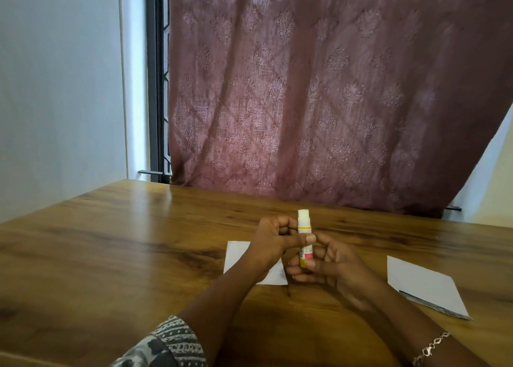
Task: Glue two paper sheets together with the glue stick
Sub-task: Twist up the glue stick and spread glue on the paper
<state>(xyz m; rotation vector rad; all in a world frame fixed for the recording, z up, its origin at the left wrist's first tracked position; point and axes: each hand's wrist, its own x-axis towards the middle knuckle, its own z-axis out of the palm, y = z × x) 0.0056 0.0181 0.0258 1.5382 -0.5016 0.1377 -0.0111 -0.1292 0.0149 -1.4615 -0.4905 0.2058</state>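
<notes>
Head view: in the lower middle of the frame both hands hold the glue stick (304, 234) standing up. The left hand (273, 239) grips its middle and the right hand (333, 266) pinches its bottom end, so I think the glue is being made ready. Next its white top should rub on the paper sheet (236, 255) under the left hand; the other sheet (424, 289) waits at the lower right.

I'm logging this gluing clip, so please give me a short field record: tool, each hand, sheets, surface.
tool: yellow-and-pink glue stick with white top, held upright
left hand: grips its middle
right hand: pinches its base
sheets: white paper sheet under the hands; second white paper sheet apart, to the right
surface: brown wooden table
</notes>
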